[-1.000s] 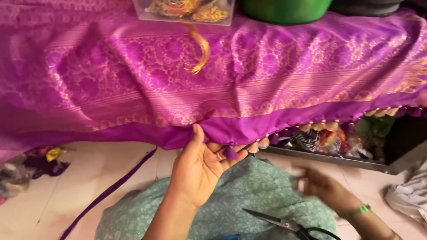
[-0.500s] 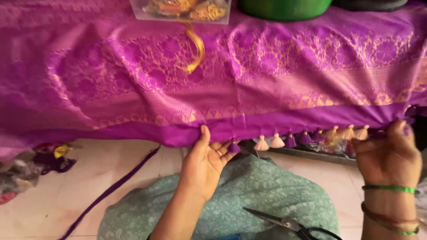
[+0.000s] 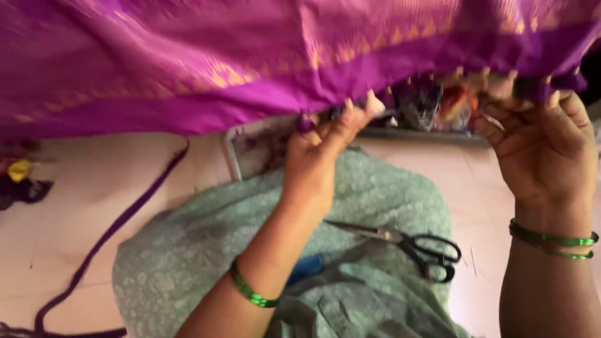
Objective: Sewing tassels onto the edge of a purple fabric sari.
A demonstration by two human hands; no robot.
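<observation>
The purple silk fabric [image 3: 250, 69], woven with gold motifs, now fills the top of the view much closer than a moment ago, and its tasselled lower edge hangs just above both hands. The left hand [image 3: 319, 156] pinches the plain purple border between thumb and fingertips, about where it gripped half a second ago. The right hand [image 3: 544, 150], which was low over the lap a second ago and then rose to the hem, is closed on the border near the small tassels [image 3: 488, 81], fingers curled round the cloth (the picture is blurred there, so the exact pinch is hard to read). With both hands on the edge, the stretch of hem between them looks held taut for work on it. Black-handled scissors [image 3: 413, 244] lie untouched on the green printed garment [image 3: 375, 206] over the lap, beside a blue object [image 3: 307, 268]. A purple strip [image 3: 113, 231] trails across the tiled floor [image 3: 62, 250].
</observation>
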